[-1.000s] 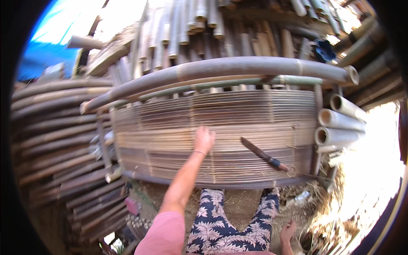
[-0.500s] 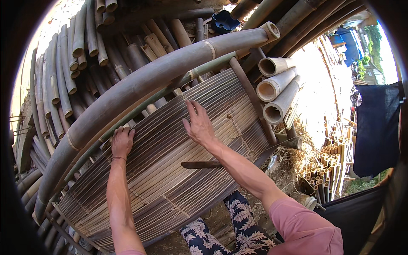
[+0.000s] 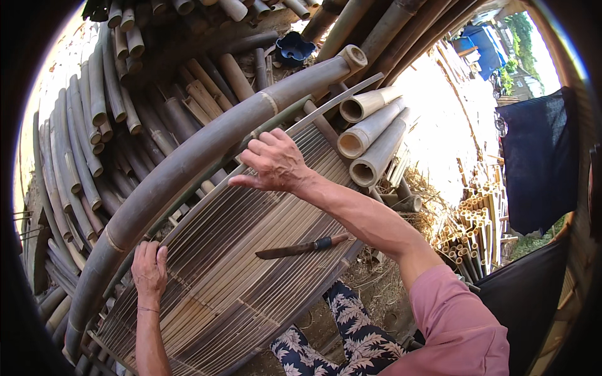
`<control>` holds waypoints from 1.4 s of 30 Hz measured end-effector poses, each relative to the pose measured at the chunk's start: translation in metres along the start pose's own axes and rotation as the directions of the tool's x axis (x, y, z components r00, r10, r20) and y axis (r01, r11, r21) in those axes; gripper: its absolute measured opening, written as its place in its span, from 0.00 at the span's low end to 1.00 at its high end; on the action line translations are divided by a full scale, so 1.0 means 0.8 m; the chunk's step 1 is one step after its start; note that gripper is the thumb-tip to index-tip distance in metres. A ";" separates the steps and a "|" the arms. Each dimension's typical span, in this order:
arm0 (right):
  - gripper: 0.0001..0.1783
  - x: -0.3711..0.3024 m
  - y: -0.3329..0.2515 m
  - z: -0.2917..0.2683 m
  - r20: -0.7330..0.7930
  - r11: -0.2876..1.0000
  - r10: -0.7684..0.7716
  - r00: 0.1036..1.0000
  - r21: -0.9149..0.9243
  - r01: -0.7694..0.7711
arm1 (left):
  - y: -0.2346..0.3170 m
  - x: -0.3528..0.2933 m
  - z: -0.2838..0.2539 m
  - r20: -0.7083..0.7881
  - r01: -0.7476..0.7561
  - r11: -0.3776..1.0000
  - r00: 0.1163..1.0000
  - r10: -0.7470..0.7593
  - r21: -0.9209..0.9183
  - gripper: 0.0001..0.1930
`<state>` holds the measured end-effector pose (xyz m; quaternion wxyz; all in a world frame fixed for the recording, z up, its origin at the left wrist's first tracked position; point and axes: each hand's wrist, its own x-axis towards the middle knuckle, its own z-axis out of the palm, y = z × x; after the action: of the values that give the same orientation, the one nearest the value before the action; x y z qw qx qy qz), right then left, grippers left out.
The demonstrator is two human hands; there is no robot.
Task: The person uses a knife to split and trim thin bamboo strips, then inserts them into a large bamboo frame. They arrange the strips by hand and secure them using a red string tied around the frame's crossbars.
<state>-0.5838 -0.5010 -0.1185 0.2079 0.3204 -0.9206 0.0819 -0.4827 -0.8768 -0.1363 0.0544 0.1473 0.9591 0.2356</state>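
Along the far edge of a brown and tan slatted bamboo seat point(image 3: 232, 263), in the head view, lies a long, thin, grey-brown bamboo strip point(image 3: 335, 102). It runs under the bare right hand point(image 3: 273, 161) and pokes out past it, up and to the right, over the seat's end. The fingers of this hand curl over the strip, and the thumb sticks out to the left. The fingertips are hidden, so I cannot tell if they pinch the strip or just press on it. Down and to the left of that grip, the bare left hand point(image 3: 150, 268) bends its fingers over the same edge. I cannot tell if it is closed on the strip too.

The strip looks light and stiff, but so long and thin that it may bend and spring. Its flat face may be a bit slippery, and its thin sides could be sharp or splintery. Two spots well apart look best for holding, with fingers on the flat face and not sliding along the sides.

Just beyond the hands is a thick, curved, grey-brown bamboo pole point(image 3: 188, 147), leaving little room for knuckles. Nearer the body, below the right hand, lies a dark-bladed knife point(image 3: 285, 250) with a wooden handle.
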 end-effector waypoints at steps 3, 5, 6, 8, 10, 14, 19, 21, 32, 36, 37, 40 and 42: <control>0.35 0.001 0.029 -0.076 0.082 0.994 -0.092 0.992 -0.052 0.096 | -0.014 -0.045 0.006 -0.019 0.059 0.994 0.998 -0.061 -0.094 0.16; 0.34 -0.013 0.136 -0.152 0.119 0.971 -0.118 0.986 -0.193 0.139 | -0.060 -0.086 0.001 0.089 0.258 0.961 0.964 -0.250 -0.095 0.19; 0.35 -0.037 0.193 -0.199 0.104 0.963 -0.081 0.991 -0.248 0.105 | -0.064 -0.104 -0.004 0.094 0.238 0.971 0.968 -0.235 -0.022 0.19; 0.34 -0.093 0.275 -0.329 0.143 0.948 0.079 0.987 -0.317 -0.029 | -0.039 -0.117 -0.014 0.123 0.223 0.974 0.966 -0.226 0.039 0.19; 0.26 -0.164 0.331 -0.451 0.138 0.840 0.217 0.966 -0.532 -0.112 | 0.023 -0.112 -0.022 0.175 0.172 0.984 0.969 -0.176 0.040 0.17; 0.33 -0.324 0.381 -0.569 -0.380 0.324 0.549 0.744 -0.724 -0.608 | 0.132 -0.118 -0.001 0.218 0.119 0.980 0.972 -0.083 -0.159 0.19; 0.37 -0.463 0.139 -0.434 0.094 -0.105 0.992 -0.086 0.213 -0.971 | 0.435 -0.049 0.017 0.527 0.209 0.833 0.842 0.114 -0.513 0.12; 0.37 -0.450 -0.017 -0.387 0.661 -0.515 0.750 -0.028 0.557 -0.652 | 0.541 0.001 0.059 0.588 0.239 0.737 0.768 0.255 -0.632 0.11; 0.15 -0.360 0.016 -0.336 0.556 -0.562 0.619 -0.554 0.807 0.182 | 0.881 0.208 0.312 0.804 0.449 0.687 0.473 0.360 -0.572 0.23; 0.15 -0.482 0.173 -0.287 0.383 -0.539 0.621 -0.684 0.842 -0.019 | 0.861 0.205 0.306 0.539 0.002 0.829 0.761 0.362 -0.560 0.30; 0.15 -0.509 0.206 -0.267 0.327 -0.547 0.628 -0.706 0.831 -0.102 | 0.841 0.203 0.294 0.586 0.122 0.785 0.736 0.339 -0.608 0.28; 0.13 -0.539 0.275 -0.224 0.366 -0.659 0.551 -0.750 0.742 -0.122 | 0.744 0.171 0.251 0.697 0.359 0.754 0.695 0.177 -0.550 0.22; 0.12 -0.566 0.289 -0.183 0.331 -0.700 0.528 -0.782 0.691 -0.179 | 0.651 0.116 0.256 0.741 0.478 0.756 0.671 0.013 -0.447 0.20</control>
<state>-0.3591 -0.0275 -0.1881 0.1904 -0.7222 -0.3768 0.5479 -0.4015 -0.3184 -0.0764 0.4924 0.0681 0.7441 0.4464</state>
